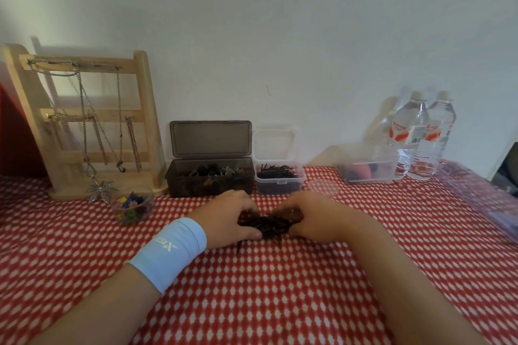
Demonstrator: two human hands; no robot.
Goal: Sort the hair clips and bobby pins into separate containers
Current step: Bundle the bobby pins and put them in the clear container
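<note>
A dark pile of bobby pins and clips (269, 225) lies on the red patterned cloth in the middle. My left hand (227, 218) and my right hand (314, 218) cup it from both sides, fingers curled around the heap. One pin (239, 246) sticks out below my left thumb. Behind stands a smoky grey box (208, 186), lid up, holding dark hair clips. Right of it a small clear box (280, 179), lid up, holds black bobby pins.
A wooden jewellery stand (84, 126) with chains stands at the back left, a small clear cup of coloured clips (131, 207) before it. A clear lid (322, 187), a clear tub (370, 171) and two water bottles (420, 137) are at the back right.
</note>
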